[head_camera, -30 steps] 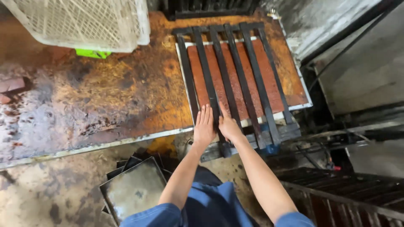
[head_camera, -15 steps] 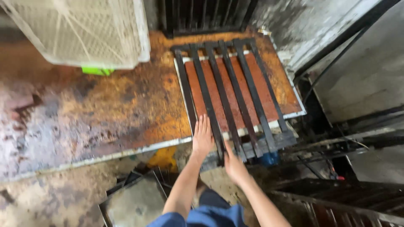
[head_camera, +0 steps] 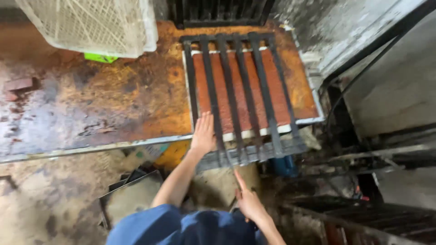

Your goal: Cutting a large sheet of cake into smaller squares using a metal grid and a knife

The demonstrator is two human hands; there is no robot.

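A black metal grate [head_camera: 236, 90] with several long bars lies over a reddish slab in a white-edged tray [head_camera: 313, 119] on the rusty workbench [head_camera: 113, 104]. My left hand [head_camera: 203, 134] rests flat on the grate's near left corner, fingers together and stretched out. My right hand [head_camera: 249, 201] hangs below the bench edge, off the grate, fingers loosely apart and holding nothing. My blue sleeves show at the bottom of the view.
A white plastic mesh crate [head_camera: 91, 25] stands at the bench's back left, with a green object [head_camera: 101, 57] under its edge. Dark metal trays [head_camera: 131, 195] lie on the dirty floor below. Black metal racks [head_camera: 372, 218] and frames stand at the right.
My right hand has come off the grate's near edge and dropped down toward my body. My left hand has stayed on the grate. The view has shifted slightly.
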